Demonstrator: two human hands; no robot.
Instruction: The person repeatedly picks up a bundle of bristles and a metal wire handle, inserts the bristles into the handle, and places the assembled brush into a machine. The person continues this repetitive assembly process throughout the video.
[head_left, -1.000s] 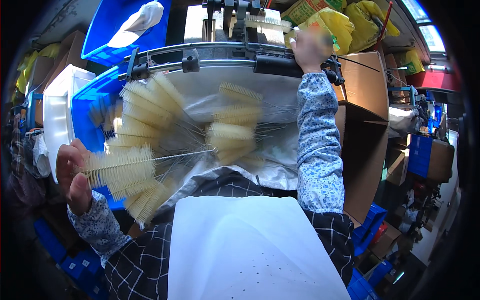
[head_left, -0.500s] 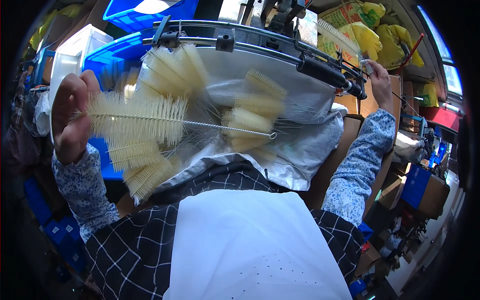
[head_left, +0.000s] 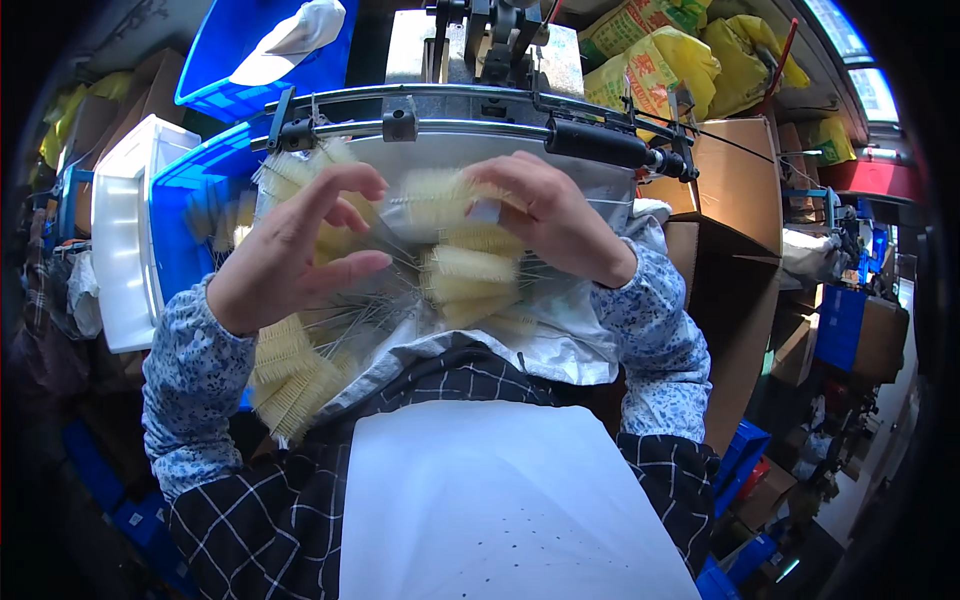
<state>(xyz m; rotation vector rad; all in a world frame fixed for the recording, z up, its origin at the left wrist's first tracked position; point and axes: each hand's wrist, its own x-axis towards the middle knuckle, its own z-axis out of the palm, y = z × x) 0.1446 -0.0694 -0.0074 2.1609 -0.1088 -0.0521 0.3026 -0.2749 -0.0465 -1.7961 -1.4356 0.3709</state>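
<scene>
My left hand point(head_left: 290, 250) is open, thumb and fingers apart and nothing between them, above the left heap of brushes. That heap of cream-bristled bottle brushes point(head_left: 300, 375) has thin twisted-wire stems pointing inward. My right hand point(head_left: 550, 215) reaches in from the right, fingers bent around one end of a bottle brush point(head_left: 430, 195) whose bristles are smeared by motion. Beneath it lies a second pile of brushes point(head_left: 470, 270). Both piles rest on a white plastic sheet point(head_left: 575, 345) in front of me; my hands cover parts of them.
A machine with metal rods and a black roller point(head_left: 600, 145) spans the far side. At left stand a white bin point(head_left: 125, 230) and a blue bin point(head_left: 165, 190) with more brushes. A cap point(head_left: 290, 40) lies in another blue bin. Cardboard boxes point(head_left: 735, 185) and yellow sacks point(head_left: 650, 75) are at right.
My left hand has let go of a large brush and moved right over the heap. My right hand has come from the far right end of the machine to the middle.
</scene>
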